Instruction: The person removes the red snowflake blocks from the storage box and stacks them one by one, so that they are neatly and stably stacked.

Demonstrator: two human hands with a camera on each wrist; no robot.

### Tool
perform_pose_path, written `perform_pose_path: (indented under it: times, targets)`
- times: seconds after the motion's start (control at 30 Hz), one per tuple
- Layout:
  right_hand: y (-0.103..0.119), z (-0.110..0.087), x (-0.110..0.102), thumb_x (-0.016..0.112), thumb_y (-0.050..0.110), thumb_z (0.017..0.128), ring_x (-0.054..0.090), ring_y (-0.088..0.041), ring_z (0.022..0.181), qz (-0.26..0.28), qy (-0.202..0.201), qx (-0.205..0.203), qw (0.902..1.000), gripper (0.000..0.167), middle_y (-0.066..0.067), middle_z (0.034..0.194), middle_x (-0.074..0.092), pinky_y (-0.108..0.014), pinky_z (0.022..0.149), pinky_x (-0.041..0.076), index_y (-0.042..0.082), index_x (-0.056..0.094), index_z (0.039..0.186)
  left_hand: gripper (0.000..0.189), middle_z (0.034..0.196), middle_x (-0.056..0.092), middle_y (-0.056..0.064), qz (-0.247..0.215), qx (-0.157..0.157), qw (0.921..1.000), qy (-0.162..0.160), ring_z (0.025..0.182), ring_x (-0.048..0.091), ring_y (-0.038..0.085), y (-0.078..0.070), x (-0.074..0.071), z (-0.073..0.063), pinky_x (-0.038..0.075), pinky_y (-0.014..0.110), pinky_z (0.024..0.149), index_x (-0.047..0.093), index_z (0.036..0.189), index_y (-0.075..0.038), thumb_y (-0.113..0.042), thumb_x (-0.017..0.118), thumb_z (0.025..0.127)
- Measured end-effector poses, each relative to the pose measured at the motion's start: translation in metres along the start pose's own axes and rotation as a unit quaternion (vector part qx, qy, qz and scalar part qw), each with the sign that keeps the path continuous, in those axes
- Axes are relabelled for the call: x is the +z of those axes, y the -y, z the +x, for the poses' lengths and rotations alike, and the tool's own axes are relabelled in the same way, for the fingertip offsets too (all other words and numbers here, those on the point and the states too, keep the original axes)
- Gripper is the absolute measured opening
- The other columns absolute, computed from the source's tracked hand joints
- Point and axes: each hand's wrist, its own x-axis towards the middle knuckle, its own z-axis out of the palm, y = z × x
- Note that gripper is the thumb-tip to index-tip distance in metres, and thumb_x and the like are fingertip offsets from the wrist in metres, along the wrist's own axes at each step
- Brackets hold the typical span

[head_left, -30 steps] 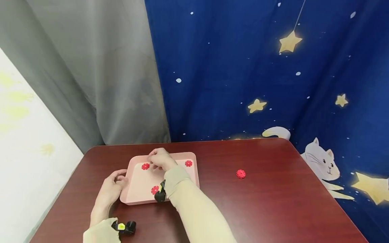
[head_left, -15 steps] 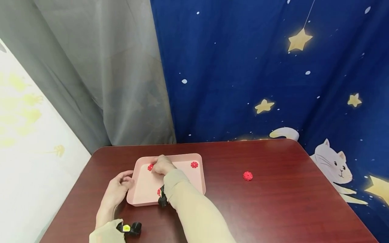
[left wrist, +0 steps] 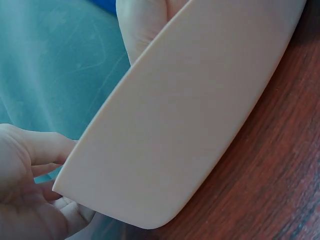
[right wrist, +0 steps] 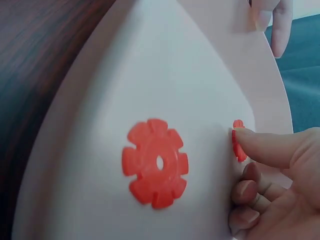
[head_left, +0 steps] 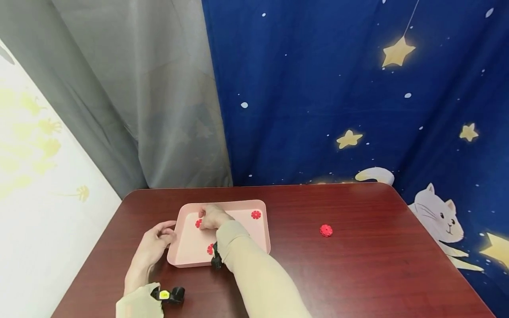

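Observation:
In the head view, my left hand [head_left: 155, 243] holds the left rim of a shallow pink tray [head_left: 184, 264]. The left wrist view shows its thumb and fingers [left wrist: 75, 217] partly hidden behind the tray wall. Inside the tray, my right hand [head_left: 214, 217] is at a red notched disc [head_left: 198, 223] near the back left corner. In the right wrist view, the thumb [right wrist: 265, 147] lies against that disc with the other fingers curled; the index fingertip is hidden. A second notched disc [right wrist: 172, 172] lies flat near the tray's front, and a third disc [head_left: 256, 214] in its back right corner.
The tray stands on a reddish-brown table [head_left: 358, 274]. Right of it lies another red piece [head_left: 326, 230], possibly several discs stacked. Grey and starry blue curtains [head_left: 298, 110] hang behind the table's far edge, and a white wall is at the left.
My right hand has come down into the tray onto the back left disc, which has shifted slightly toward the front. The left hand stays at the rim. The head view has turned a little left.

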Motion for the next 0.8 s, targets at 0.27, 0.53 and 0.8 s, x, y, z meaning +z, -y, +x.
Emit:
perform_pose_path:
  times: [0.27,0.53,0.8]
  targets:
    - [-0.004,0.001,0.001,0.079,0.006,0.076,0.045,-0.012,0.064,-0.008,0.03,-0.016,0.9994,0.032,0.002,0.074,0.051,-0.022,0.054,0.036,0.015,0.05,0.086,0.045,0.099,0.056,0.013,-0.003,-0.001,1.0,0.006,0.08,0.058,0.013,-0.001,-0.001,-0.001,0.049,0.026,0.07,0.047,0.137,0.004,0.0,0.057,0.093]
    - [-0.001,-0.002,0.002,0.073,0.013,0.083,0.044,-0.012,0.063,-0.048,0.039,-0.01,0.9981,0.022,0.002,0.071,0.049,-0.022,0.055,0.034,0.015,0.052,0.078,0.045,0.097,0.057,0.013,0.004,0.0,1.0,0.001,0.079,0.058,0.012,0.002,-0.002,-0.002,0.048,0.025,0.071,0.047,0.137,0.004,0.001,0.056,0.093]
    - [-0.006,-0.007,-0.008,0.075,0.019,0.086,0.041,-0.012,0.056,0.06,0.054,0.003,0.9967,0.025,0.001,0.065,0.046,-0.024,0.053,0.034,0.013,0.052,0.08,0.046,0.1,0.057,0.014,0.009,0.0,1.0,0.001,0.081,0.058,0.013,0.001,-0.001,-0.001,0.049,0.026,0.07,0.047,0.137,0.003,0.0,0.056,0.093]
